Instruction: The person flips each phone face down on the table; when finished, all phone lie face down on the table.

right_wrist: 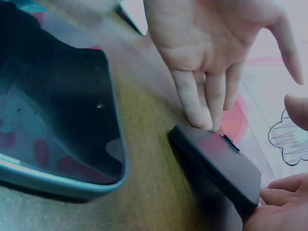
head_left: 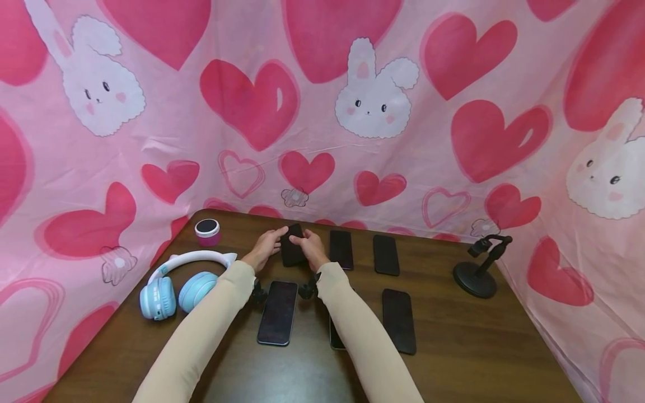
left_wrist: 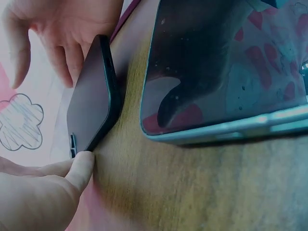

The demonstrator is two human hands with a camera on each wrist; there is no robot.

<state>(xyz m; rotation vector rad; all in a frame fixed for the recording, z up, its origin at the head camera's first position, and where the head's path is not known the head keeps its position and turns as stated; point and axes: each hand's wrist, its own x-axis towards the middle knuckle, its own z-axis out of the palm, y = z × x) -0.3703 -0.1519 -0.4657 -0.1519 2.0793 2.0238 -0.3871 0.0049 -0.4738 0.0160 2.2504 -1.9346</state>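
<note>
Nearest the head camera, two beige sleeves [head_left: 205, 330] are stretched forward, and small black devices [head_left: 259, 292] are worn at both wrists. Between the hands, near the far edge of the table [head_left: 453, 347], a dark phone [head_left: 292, 249] is held by its sides, tilted, with a raised camera block [right_wrist: 230, 143] on its upward face. Its far left corner is touched by the fingertips of the left hand [head_left: 266, 247], whose fingers are nearly straight, with the thumb spread away from them. The opposite side is met by the loosely extended fingers of the right hand [head_left: 311, 247], and its thumb is likewise held apart. In the head view both thumbs are seen over or beside the phone; contact there cannot be told. Just nearer the person, a silver-edged phone [head_left: 278, 313] is laid flat, and another phone [head_left: 335, 338] is partly covered by the right sleeve. Three more are set to the right: a far one [head_left: 341, 250] beside the right hand, a second [head_left: 386, 255] past it, and a nearer one [head_left: 399, 321]. Headphones [head_left: 160, 299] and a pink-and-white cylinder [head_left: 207, 232] are placed at the left, a black stand [head_left: 475, 280] at the right. Everything is enclosed by pink heart-and-rabbit cloth [head_left: 322, 117].
</note>
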